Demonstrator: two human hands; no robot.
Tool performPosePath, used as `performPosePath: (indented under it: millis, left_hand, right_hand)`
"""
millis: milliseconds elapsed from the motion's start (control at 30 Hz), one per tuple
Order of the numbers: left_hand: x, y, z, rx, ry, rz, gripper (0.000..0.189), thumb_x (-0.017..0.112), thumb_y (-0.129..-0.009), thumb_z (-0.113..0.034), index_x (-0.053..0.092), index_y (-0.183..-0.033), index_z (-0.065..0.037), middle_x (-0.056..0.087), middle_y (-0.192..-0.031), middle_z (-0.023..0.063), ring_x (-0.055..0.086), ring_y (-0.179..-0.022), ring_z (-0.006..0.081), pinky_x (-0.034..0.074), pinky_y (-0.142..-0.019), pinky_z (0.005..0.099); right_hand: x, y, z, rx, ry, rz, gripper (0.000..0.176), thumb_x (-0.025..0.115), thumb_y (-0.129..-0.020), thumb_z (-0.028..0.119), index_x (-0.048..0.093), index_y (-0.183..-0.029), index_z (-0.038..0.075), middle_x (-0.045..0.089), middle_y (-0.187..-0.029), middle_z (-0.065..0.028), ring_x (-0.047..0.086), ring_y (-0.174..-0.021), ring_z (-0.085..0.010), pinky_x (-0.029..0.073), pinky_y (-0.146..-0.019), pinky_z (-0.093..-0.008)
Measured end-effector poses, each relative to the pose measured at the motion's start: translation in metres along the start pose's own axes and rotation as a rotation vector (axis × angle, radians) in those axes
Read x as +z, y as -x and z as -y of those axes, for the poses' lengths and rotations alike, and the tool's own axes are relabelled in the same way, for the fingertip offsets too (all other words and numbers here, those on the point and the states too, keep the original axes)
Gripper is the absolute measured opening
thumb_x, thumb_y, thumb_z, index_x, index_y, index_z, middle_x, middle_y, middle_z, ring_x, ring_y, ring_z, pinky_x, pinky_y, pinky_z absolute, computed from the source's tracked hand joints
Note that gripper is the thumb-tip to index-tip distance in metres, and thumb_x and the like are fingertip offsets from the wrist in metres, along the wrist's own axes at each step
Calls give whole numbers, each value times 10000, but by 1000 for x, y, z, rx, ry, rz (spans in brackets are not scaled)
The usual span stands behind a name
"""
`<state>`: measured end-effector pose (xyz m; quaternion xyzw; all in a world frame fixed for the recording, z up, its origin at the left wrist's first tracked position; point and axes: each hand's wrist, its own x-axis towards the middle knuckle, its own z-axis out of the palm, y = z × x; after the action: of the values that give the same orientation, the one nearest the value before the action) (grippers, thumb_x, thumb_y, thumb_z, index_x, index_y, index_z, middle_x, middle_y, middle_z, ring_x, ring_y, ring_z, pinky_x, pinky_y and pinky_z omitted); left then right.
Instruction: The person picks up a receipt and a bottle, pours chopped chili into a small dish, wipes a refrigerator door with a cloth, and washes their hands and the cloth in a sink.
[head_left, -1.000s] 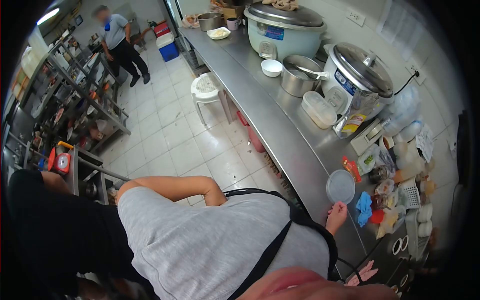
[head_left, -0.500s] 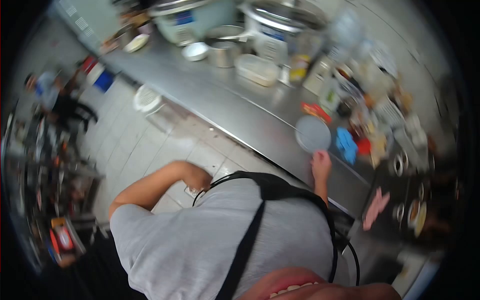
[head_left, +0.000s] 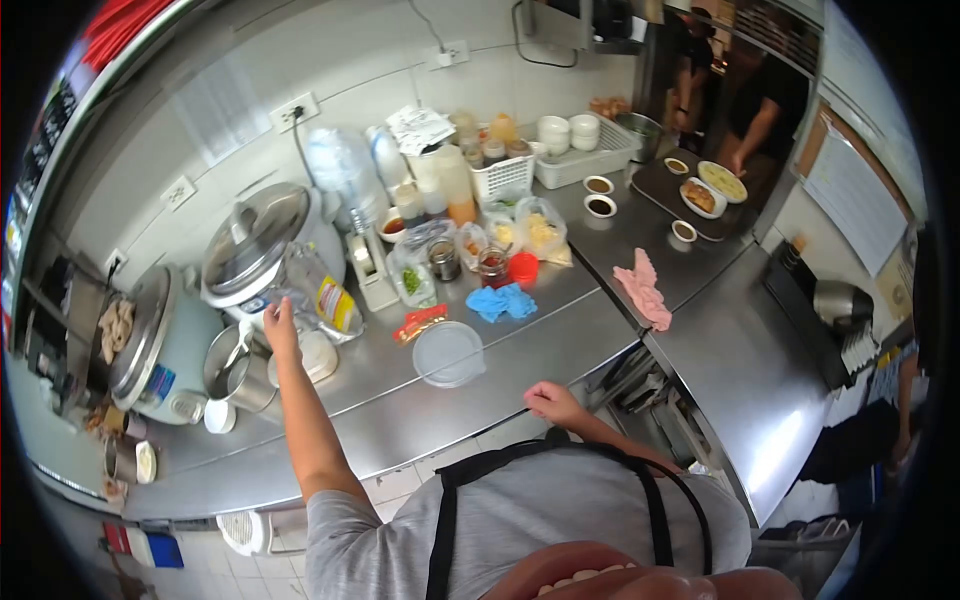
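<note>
My left hand [head_left: 281, 325] is stretched out over the back left of the steel counter, thumb and a finger apart and nothing visible in it. It overlaps the edge of a clear plastic bag with a yellow label [head_left: 335, 303], in front of a large lidded rice cooker [head_left: 255, 235]. Below the hand lies a clear plastic tub [head_left: 318, 357], beside a metal pot [head_left: 228, 352] with a white-handled utensil. My right hand [head_left: 553, 401] hovers near the counter's front edge, fingers curled in, with nothing showing between them. Nearest to it is a round translucent lid [head_left: 448, 353].
Behind the lid lie a red packet [head_left: 420, 323], a blue cloth [head_left: 502, 302], a red cup [head_left: 523, 267] and bagged ingredients [head_left: 541, 228]. A pink cloth [head_left: 643, 290] rests at the counter joint. Dishes of food stand on a dark tray [head_left: 650, 190]; other people are beyond the pass-through.
The view has swung right and levelled toward the wall. My left hand has risen from beside my body and reached out over the counter. My right hand has drawn back from the round lid.
</note>
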<state>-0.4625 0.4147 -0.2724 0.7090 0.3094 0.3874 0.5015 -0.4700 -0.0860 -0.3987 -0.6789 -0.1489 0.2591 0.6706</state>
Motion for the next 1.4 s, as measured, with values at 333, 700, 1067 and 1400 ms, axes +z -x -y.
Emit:
performPosePath:
  millis: [333, 700, 1067, 1400]
  left_hand:
    - [50, 38, -83, 522, -660, -56, 364, 483, -813, -283, 531, -674, 50, 521, -628, 231, 508, -588, 361, 391, -556, 393]
    - [204, 112, -310, 344, 166, 296, 231, 528, -804, -274, 556, -795, -44, 509, -673, 0, 424, -596, 63, 341, -556, 203]
    - [503, 141, -247, 604, -336, 448, 400, 489, -758, -314, 520, -608, 55, 551, -604, 218, 551, -587, 350, 416, -570, 407]
    - [554, 119, -168, 321, -74, 444, 302, 501, -776, -245, 529, -808, 55, 573, -684, 193, 551, -646, 337, 428, -606, 389]
  right_hand:
    - [-114, 37, 15, -79, 114, -371, 177, 533, -755, 147, 551, -860, 7, 535, -662, -6, 488, -570, -66, 398, -520, -209]
    - [-281, 20, 31, -240, 335, -662, 134, 540, -760, 104, 550, -846, 2, 554, -696, -19, 500, -628, -66, 417, -565, -223]
    - [-309, 26, -3, -184, 626, -838, 87, 543, -742, 133, 565, -788, 63, 581, -702, -86, 563, -607, -206, 443, -561, -291]
    - [-308, 29, 10, -169, 661, -819, 70, 561, -712, 120, 572, -767, 79, 574, -695, -90, 565, -590, -232, 447, -534, -307]
